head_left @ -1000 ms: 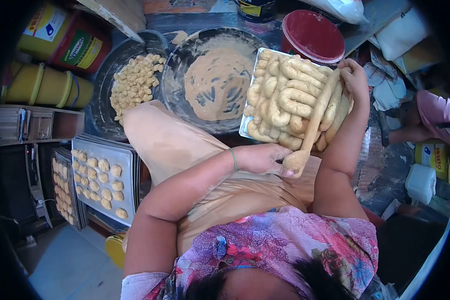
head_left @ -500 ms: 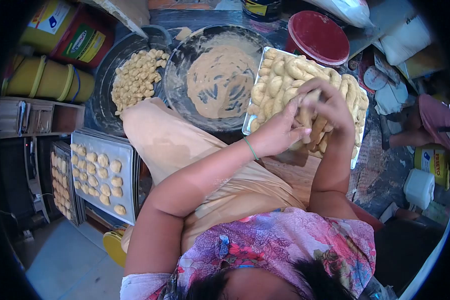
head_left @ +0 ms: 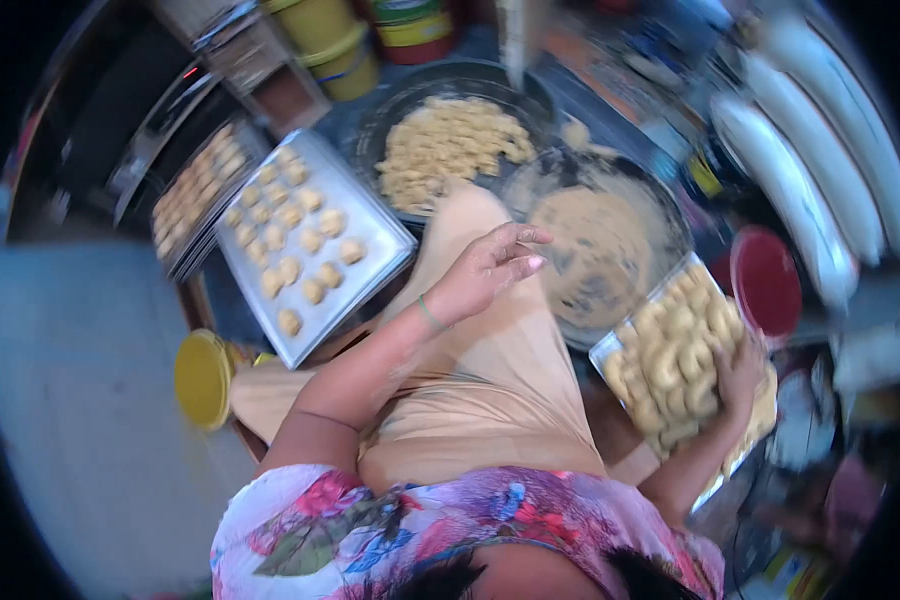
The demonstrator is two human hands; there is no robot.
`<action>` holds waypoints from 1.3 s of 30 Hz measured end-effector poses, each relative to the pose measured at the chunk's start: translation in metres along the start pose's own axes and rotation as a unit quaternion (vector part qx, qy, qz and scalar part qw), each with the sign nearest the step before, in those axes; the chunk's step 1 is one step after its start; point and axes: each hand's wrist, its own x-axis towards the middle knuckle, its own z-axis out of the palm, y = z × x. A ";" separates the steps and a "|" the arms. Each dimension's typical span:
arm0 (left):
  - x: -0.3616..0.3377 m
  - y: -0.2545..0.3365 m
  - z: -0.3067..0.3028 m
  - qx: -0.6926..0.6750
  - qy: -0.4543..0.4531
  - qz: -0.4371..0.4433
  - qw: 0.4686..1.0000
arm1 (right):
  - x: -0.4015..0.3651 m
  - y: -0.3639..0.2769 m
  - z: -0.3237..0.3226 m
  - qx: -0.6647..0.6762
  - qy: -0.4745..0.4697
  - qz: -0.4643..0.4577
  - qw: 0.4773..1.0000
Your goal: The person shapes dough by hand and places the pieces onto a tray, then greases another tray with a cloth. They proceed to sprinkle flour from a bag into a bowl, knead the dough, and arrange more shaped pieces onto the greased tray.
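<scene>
crowded floor space keeps everything within reach of the seated person: a floured round pan (head_left: 670,225) ahead, a baking sheet (head_left: 385,235) of shaped pieces on the left, and a tray (head_left: 602,352) of dough ropes (head_left: 670,350) by the right knee. the right hand (head_left: 740,375) lies curled on the ropes, probably steadying them, though its grip is unclear. the left hand (head_left: 485,265) hovers loosely open and empty.

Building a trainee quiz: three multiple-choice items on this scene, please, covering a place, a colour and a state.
1. Where is the dough-rope tray? A under the right hand B on the floor C in the rack
2. The round lid beside it is: A blue B red C black
3. The left hand is: A gripping a spoon B holding a tray C open, empty
Key: A, that hand rests on it; B, plainly red; C, fingers spread, nothing held.
</scene>
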 end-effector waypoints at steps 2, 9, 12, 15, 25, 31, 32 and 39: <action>-0.020 0.021 -0.038 0.006 0.087 -0.018 0.996 | 0.006 -0.015 0.001 0.013 0.100 -0.022 0.995; -0.101 0.004 -0.144 -0.020 0.393 0.069 0.917 | 0.030 -0.233 -0.025 0.252 0.107 -0.328 0.904; -0.148 -0.018 -0.181 0.007 0.477 0.096 0.874 | 0.017 -0.334 -0.018 0.273 0.058 -0.448 0.849; -0.200 -0.022 -0.199 0.025 0.527 0.080 0.846 | -0.015 -0.420 0.000 0.324 -0.034 -0.531 0.782; -0.468 -0.061 -0.218 0.049 0.795 0.070 0.600 | -0.158 -0.548 0.094 0.270 -0.326 -0.710 0.562; -0.602 -0.210 -0.158 -0.135 0.879 -0.107 0.445 | -0.182 -0.552 0.135 0.130 -0.407 -0.729 0.534; -0.612 -0.237 -0.146 -0.169 0.878 -0.136 0.426 | -0.183 -0.552 0.141 0.128 -0.387 -0.740 0.535; -0.594 -0.380 -0.124 -0.290 0.817 -0.259 0.427 | -0.184 -0.538 0.187 0.031 -0.301 -0.798 0.521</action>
